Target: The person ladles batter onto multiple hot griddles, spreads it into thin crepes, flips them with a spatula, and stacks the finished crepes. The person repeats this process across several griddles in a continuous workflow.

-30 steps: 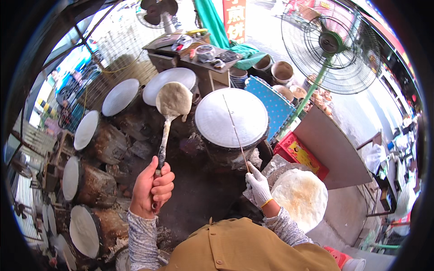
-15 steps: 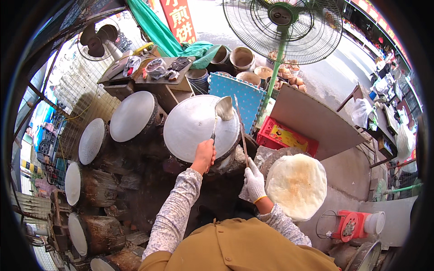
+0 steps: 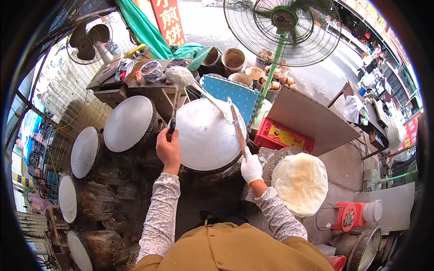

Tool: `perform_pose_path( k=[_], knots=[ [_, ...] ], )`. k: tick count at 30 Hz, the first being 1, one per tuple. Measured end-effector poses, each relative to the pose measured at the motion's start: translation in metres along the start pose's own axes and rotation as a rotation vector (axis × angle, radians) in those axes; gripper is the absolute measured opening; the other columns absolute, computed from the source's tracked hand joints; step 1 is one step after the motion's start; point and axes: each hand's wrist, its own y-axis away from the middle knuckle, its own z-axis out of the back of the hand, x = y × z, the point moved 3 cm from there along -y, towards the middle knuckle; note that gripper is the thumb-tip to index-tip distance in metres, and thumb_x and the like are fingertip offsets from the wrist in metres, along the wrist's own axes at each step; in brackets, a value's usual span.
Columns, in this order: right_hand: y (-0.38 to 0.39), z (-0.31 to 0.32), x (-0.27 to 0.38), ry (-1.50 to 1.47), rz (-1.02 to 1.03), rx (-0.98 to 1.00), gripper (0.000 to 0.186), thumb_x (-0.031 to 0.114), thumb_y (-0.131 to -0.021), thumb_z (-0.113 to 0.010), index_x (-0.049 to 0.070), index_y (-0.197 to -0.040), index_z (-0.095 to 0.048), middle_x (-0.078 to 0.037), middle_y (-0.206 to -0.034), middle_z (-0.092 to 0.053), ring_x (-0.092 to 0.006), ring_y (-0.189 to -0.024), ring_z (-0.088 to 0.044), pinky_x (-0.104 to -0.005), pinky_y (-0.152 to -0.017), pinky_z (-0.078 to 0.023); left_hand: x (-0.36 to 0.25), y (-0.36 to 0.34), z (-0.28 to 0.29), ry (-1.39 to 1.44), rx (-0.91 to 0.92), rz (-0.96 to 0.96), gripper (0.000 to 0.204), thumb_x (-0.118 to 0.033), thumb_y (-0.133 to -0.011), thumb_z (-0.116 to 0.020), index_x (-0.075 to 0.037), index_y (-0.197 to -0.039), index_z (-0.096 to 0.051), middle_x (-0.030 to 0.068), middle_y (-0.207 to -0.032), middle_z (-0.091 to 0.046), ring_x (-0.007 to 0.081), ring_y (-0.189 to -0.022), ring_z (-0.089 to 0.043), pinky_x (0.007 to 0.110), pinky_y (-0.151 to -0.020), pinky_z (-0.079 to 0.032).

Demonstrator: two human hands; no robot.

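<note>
Your bare left hand [image 3: 168, 150] is clamping its fingers around the dark, narrow handle of a long ladle [image 3: 173, 115] with a rounded bowl coated in pale batter. The hand is showing near eight o'clock at the rim of a broad, round, pale metal griddle [image 3: 203, 144]; the ladle's bowl is hanging at eleven o'clock, past that rim. A long, off-white strand of wet batter [image 3: 210, 97] is stretching from the bowl to the griddle's one o'clock side.

Your white-gloved right hand [image 3: 251, 168] is closing its fingers on the near end of a slim, brown, flat stick [image 3: 239, 134], which is slanting along the griddle's right side from one o'clock to four. Whether the stick is pressing on the metal, you cannot tell from here.

The strand is posing the main risk: if it is snapping while the bowl is hanging out there, batter could be dripping toward the brown wooden table [image 3: 116, 95] at ten o'clock. If the stick's tip is catching the strand, batter could be gathering in one thick lump. Should the griddle be hot, dipping your left wrist could be bringing bare skin against the rim. At four o'clock, your right forearm is lying near a round, pale flatbread with a browned middle [image 3: 299, 185]; swinging that elbow outward could be knocking it askew.
</note>
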Motion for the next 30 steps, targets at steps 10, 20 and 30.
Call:
perform_pose_path(
  k=[10, 20, 30],
  knots=[
    [-0.02, -0.01, 0.055, -0.4, 0.025, -0.123, 0.04, 0.02, -0.091, -0.051, 0.007, -0.126, -0.062, -0.027, -0.098, -0.067, -0.0415, -0.091, -0.065, -0.0468, -0.083, -0.051, 0.027, 0.042, 0.058, 1.269, 0.748, 1.044, 0.04, -0.046, -0.105, -0.04, -0.009, -0.1, -0.053, -0.0034, -0.065, -0.039, 0.0082, -0.049, -0.037, 0.023, -0.046, -0.034],
    [-0.023, -0.049, 0.084, -0.521, 0.0, -0.034, 0.038, 0.017, -0.092, -0.053, 0.0, -0.125, -0.062, -0.026, -0.114, -0.067, -0.0362, -0.11, -0.064, -0.0369, -0.097, -0.047, 0.026, 0.081, 0.078, 1.643, 0.858, 1.259, 0.044, -0.05, -0.104, -0.037, -0.01, -0.087, -0.045, -0.0038, -0.06, -0.033, 0.0079, -0.046, -0.034, 0.023, -0.041, -0.033],
    [-0.017, -0.03, 0.037, -0.414, 0.051, -0.104, 0.035, 0.021, -0.092, -0.055, 0.004, -0.121, -0.066, -0.025, -0.103, -0.068, -0.0371, -0.099, -0.067, -0.041, -0.09, -0.051, 0.028, 0.084, 0.124, 1.42, 0.89, 1.268, 0.046, -0.052, -0.104, -0.033, -0.011, -0.087, -0.045, -0.0025, -0.061, -0.033, 0.0103, -0.049, -0.034, 0.025, -0.044, -0.034]
  ],
)
